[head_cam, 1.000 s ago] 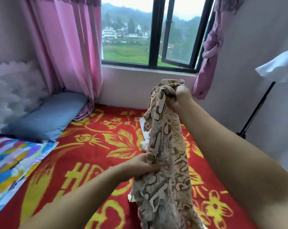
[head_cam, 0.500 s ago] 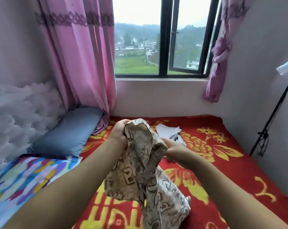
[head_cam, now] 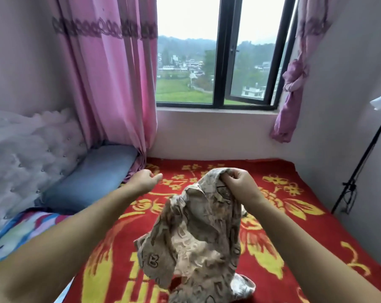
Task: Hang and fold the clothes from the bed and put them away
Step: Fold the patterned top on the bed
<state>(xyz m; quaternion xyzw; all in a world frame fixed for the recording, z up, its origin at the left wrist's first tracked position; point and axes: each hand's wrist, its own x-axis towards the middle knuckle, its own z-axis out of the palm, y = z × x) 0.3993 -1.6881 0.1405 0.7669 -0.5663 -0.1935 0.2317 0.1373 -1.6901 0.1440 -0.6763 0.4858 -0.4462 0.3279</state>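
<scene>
Right now my right hand pinches the top edge of the patterned garment, its fingers curled into the cloth, so the garment hangs bunched above the red bed cover with its lower end resting on it. My left hand is off the cloth, loosely curled and holding nothing, out toward the blue pillow. With one corner held, I judge the fabric could twist or slide free, and a fold started from this crumpled shape would come out crooked.
</scene>
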